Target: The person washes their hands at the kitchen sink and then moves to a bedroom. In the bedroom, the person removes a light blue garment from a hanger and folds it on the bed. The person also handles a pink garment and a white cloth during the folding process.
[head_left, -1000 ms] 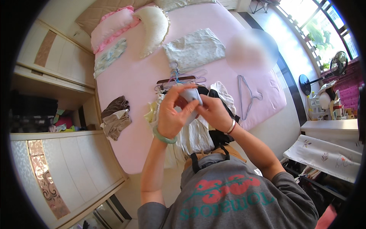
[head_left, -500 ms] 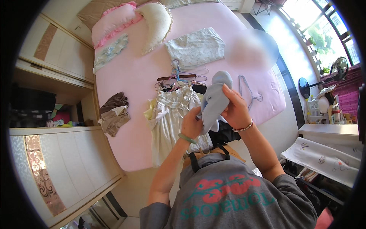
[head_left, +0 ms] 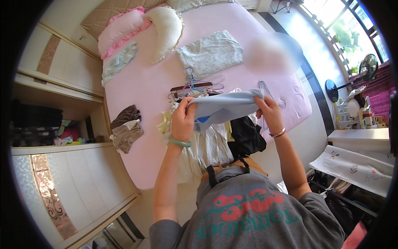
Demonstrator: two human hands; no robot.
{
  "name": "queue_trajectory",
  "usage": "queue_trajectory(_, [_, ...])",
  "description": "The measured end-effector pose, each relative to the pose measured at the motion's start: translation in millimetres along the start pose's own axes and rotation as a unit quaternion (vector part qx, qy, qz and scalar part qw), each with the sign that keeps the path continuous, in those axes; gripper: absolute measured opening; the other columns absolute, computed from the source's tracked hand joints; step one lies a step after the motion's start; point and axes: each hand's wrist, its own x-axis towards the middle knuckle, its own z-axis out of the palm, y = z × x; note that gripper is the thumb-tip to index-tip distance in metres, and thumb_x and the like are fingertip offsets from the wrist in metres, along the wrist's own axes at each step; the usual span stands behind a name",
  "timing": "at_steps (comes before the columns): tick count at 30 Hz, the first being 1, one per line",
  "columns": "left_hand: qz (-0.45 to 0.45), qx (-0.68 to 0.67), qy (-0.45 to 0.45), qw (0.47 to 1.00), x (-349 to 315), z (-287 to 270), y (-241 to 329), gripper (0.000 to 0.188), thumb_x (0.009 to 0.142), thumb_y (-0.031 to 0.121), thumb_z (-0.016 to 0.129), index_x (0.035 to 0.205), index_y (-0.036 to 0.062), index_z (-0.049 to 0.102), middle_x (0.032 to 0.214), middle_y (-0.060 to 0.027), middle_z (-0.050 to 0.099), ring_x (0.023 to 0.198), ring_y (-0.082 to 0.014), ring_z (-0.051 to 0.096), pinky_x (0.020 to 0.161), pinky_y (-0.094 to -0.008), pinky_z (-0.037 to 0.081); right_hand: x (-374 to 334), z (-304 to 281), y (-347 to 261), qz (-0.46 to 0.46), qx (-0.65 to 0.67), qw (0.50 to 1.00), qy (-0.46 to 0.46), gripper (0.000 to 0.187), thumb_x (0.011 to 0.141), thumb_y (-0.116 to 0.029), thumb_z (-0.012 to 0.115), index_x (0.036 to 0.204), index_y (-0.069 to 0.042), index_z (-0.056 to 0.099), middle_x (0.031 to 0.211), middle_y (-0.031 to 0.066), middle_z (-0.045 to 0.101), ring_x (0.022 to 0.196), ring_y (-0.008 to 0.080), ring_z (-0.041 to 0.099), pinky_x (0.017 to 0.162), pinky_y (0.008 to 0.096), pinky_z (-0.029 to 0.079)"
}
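A light blue-grey cloth garment (head_left: 226, 107) is stretched out between my hands, above the clothes on the bed; which kind of garment it is I cannot tell. My left hand (head_left: 183, 120) grips its left end, and my right hand (head_left: 270, 114) pinches the right end near the top corner. A small bright blue patch shows at its lower left. Beneath it lie cream clothes (head_left: 207, 145) and a black garment (head_left: 247, 135). Several hangers (head_left: 191, 85) stick out beyond the cloth, and a loose grey-blue hanger (head_left: 277, 97) rests behind my right hand.
The pink bed (head_left: 145, 93) holds a pile of brown clothes (head_left: 126, 130) at left, a folded pale patterned cloth (head_left: 210, 53), a crescent-shaped cushion (head_left: 168, 33) and a pink ruffled pillow (head_left: 122, 33). A cabinet (head_left: 78, 178) stands left; a fan (head_left: 331, 90) is at right.
My hands have moved apart, the left one leftward and the right one rightward. The blue-grey cloth went from bunched and upright to spread out sideways between them.
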Motion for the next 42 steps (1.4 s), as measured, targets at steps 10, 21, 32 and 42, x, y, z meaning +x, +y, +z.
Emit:
queue_trajectory(10, [0.127, 0.169, -0.067, 0.975, 10, 11, 60, 0.022, 0.076, 0.017, 0.077, 0.091, 0.0070, 0.065, 0.081, -0.0067, 0.065, 0.071, -0.0185, 0.062, 0.065, -0.0291, 0.049, -15, 76, -26, -0.343, -0.316, 0.883, -0.052, 0.031, 0.076, -0.025, 0.071, 0.100, -0.009, 0.060, 0.096, 0.0102, 0.063, 0.096, 0.0283, 0.059, 0.084, 0.0389, 0.042])
queue_trajectory(21, [0.020, 0.296, 0.020, 0.955, 4, -59, 12, 0.055, 0.073, -0.001, 0.066, 0.123, 0.0187, 0.057, 0.116, -0.0067, 0.058, 0.090, -0.0241, 0.063, 0.078, -0.0335, 0.051, 8, 38, -60, -0.197, -0.054, 0.979, -0.011, 0.009, 0.081, -0.007, 0.058, 0.079, 0.001, 0.055, 0.059, 0.0107, 0.047, 0.055, 0.0155, 0.046, 0.053, 0.0293, 0.040])
queue_trajectory(32, [0.062, 0.129, -0.048, 0.989, 11, -62, 67, 0.015, 0.077, 0.004, 0.049, 0.081, 0.0036, 0.064, 0.068, -0.0082, 0.062, 0.063, -0.0177, 0.056, 0.062, -0.0289, 0.043, 34, 13, -61, -0.230, -0.117, 0.966, -0.019, 0.013, 0.075, -0.003, 0.065, 0.088, -0.003, 0.063, 0.073, 0.0084, 0.060, 0.064, 0.0183, 0.057, 0.062, 0.0299, 0.047])
queue_trajectory(42, [-0.003, 0.114, -0.085, 0.990, 30, -6, 89, 0.015, 0.081, 0.006, 0.049, 0.082, 0.0006, 0.063, 0.070, -0.0017, 0.059, 0.065, -0.0077, 0.050, 0.060, -0.0237, 0.042, -44, 82, -62, -0.365, -0.079, 0.921, -0.111, 0.028, 0.077, -0.014, 0.074, 0.099, -0.002, 0.061, 0.101, 0.0132, 0.062, 0.093, 0.0295, 0.062, 0.080, 0.0365, 0.050])
